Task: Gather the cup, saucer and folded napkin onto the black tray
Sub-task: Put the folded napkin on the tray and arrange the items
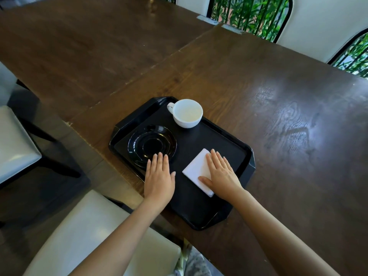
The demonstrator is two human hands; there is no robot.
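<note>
A black tray [223,136] lies on the dark wooden table. A white cup [187,113] stands upright at the tray's far corner, handle to the left. A glossy black saucer [151,144] lies on the tray's left part. A folded white napkin [196,170] lies on the tray's near right part. My left hand [159,176] lies flat with straight fingers, its fingertips over the saucer's near rim. My right hand [221,174] rests flat on the napkin's right side, fingers straight.
The wooden table [278,108] stretches far and right of the tray. A white-cushioned chair [89,232] stands below my left arm, another [14,140] at the left. White chair backs [318,26] and green plants line the table's far side.
</note>
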